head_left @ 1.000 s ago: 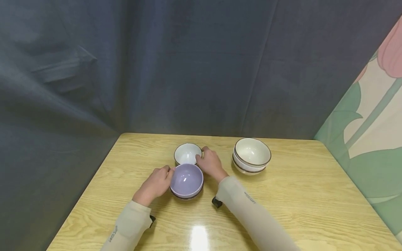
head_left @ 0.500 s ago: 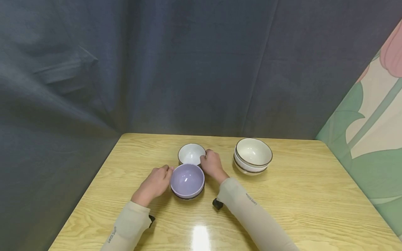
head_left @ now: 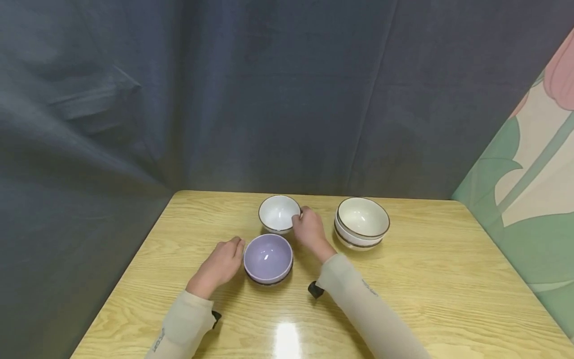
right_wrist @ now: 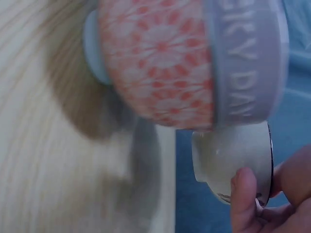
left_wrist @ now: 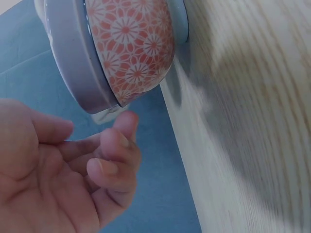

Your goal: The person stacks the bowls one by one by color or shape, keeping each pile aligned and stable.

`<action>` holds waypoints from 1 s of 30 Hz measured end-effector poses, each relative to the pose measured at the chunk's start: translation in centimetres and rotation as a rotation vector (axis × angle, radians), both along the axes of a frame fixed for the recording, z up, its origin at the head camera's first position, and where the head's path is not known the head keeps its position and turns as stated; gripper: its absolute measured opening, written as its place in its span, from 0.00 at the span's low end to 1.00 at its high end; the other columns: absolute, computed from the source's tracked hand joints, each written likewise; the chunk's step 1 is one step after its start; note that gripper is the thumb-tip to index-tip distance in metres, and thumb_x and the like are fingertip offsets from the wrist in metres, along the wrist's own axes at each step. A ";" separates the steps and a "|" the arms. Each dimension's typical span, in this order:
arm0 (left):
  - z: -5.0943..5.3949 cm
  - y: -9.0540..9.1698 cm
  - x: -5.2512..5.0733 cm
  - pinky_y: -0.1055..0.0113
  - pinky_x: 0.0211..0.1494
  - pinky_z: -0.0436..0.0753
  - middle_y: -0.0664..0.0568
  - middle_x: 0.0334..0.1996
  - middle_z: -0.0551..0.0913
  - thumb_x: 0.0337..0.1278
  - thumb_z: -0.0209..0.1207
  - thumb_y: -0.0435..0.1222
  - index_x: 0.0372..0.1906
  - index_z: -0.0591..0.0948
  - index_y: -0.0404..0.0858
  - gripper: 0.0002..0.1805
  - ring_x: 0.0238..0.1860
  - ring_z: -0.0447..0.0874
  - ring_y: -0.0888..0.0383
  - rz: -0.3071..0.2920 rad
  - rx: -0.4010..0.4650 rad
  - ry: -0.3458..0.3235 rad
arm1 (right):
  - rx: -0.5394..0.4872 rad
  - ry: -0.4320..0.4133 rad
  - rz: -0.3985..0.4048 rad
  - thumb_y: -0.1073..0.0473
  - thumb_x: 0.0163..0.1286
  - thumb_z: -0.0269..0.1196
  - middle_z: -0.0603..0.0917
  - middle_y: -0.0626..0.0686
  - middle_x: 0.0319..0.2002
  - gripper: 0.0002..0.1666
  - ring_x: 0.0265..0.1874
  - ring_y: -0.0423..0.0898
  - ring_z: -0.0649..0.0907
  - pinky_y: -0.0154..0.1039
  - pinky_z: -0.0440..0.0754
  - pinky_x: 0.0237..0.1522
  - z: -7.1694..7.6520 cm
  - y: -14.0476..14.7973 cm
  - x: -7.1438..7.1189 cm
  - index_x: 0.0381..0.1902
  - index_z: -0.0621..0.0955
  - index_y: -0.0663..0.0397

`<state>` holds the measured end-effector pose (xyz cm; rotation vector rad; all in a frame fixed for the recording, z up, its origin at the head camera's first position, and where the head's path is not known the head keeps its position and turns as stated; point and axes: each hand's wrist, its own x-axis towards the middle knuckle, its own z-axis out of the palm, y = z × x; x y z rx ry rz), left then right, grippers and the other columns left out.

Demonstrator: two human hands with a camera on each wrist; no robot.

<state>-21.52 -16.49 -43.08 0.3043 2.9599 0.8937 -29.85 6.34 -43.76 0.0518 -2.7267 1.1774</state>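
Note:
A purple bowl (head_left: 267,257) sits nested in a bowl with a red-and-white flower pattern (left_wrist: 131,43) on the table. Beside its left edge is my left hand (head_left: 221,262), loosely curled, with a small gap to the bowl and nothing held. My right hand (head_left: 309,229) pinches the right rim of a small white bowl (head_left: 279,213) with a dark edge, behind the purple one. In the right wrist view, the white bowl (right_wrist: 233,158) appears raised off the table, thumb and fingers at its rim. The purple bowl's side bears raised letters.
To the right stands a stack of white bowls (head_left: 360,224) with brown rims. The wooden table (head_left: 426,279) ends at a dark curtain (head_left: 287,99) behind. A flower-patterned panel (head_left: 529,189) borders the right side.
The right hand has moved the white bowl rightward, then up and away from the purple bowl. The left hand has come slightly off the purple bowl's rim.

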 end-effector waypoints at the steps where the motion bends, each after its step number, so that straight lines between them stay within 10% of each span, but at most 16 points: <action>1: 0.0 0.0 0.0 0.47 0.59 0.79 0.34 0.51 0.83 0.78 0.39 0.37 0.57 0.77 0.26 0.22 0.53 0.83 0.41 -0.002 0.006 0.005 | -0.002 0.005 0.003 0.63 0.68 0.53 0.86 0.62 0.31 0.23 0.31 0.54 0.83 0.48 0.83 0.40 0.3 0.1 0.2 0.56 0.78 0.73; 16: 0.9 0.0 0.0 0.67 0.28 0.76 0.51 0.24 0.78 0.64 0.42 0.21 0.41 0.79 0.31 0.14 0.23 0.72 0.60 -0.019 0.066 0.101 | -0.091 0.060 0.094 0.65 0.66 0.51 0.79 0.50 0.15 0.22 0.12 0.41 0.76 0.36 0.71 0.14 4.6 1.5 4.3 0.55 0.79 0.71; 30: 1.4 0.3 -0.2 0.59 0.38 0.78 0.48 0.30 0.79 0.82 0.37 0.41 0.46 0.79 0.32 0.22 0.32 0.76 0.54 0.056 0.187 0.177 | -0.083 0.040 0.211 0.66 0.70 0.51 0.77 0.48 0.14 0.17 0.11 0.41 0.76 0.35 0.72 0.14 5.2 1.7 7.3 0.52 0.81 0.65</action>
